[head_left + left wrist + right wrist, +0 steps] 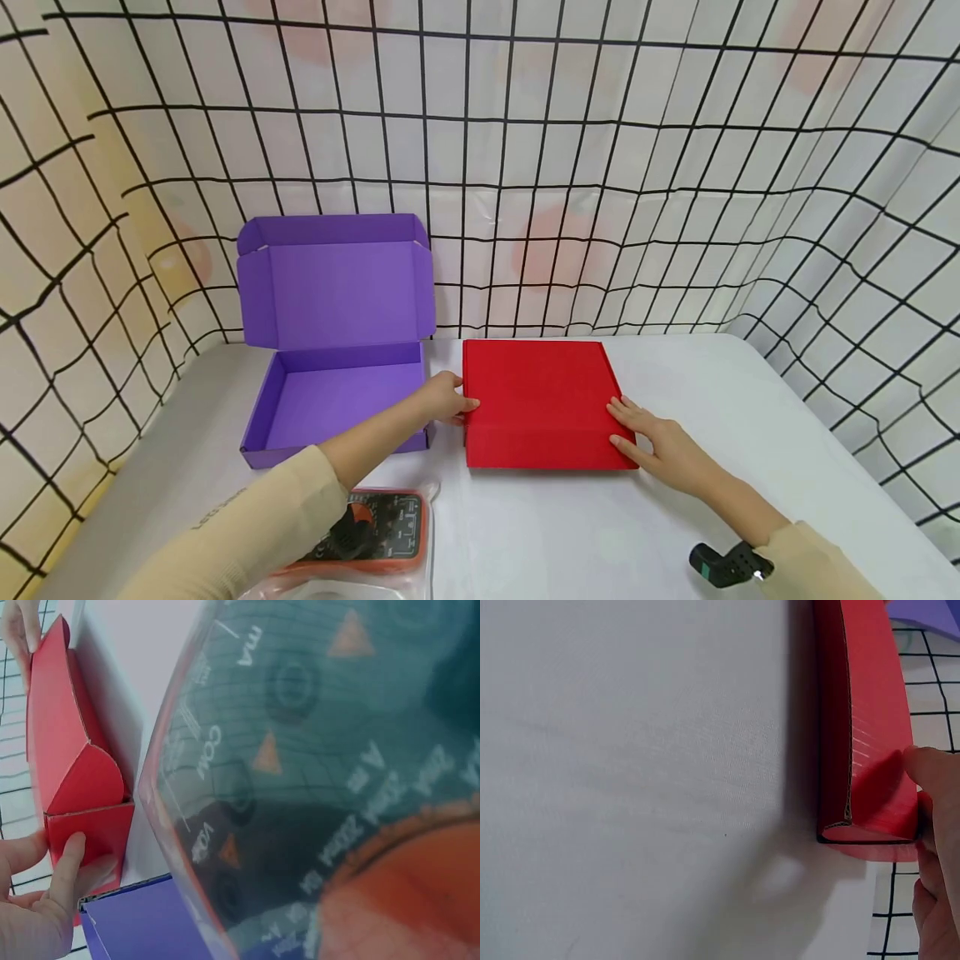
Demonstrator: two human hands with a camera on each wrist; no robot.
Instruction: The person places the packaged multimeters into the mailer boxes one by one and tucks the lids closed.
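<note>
Multimeter (401,529): the left sleeve (262,512) is covering one side; the left wrist view is cutting it off.
Purple box (337,396): the left forearm (378,439) is hiding part of its near wall (281,457).
Red box (543,404): its lid (536,379) is concealing the inside.

The red box (543,400) lies on the bench (555,533) with its lid down. At its left edge, the left hand (442,400) touches it; at its right edge, the right hand (667,450) rests with the fingers spread. Left of the red box stands a purple box (337,333), lid raised. Nearer and left of the red box, a sleeve (255,508) partly covers a plastic-wrapped multimeter (393,525).
</note>
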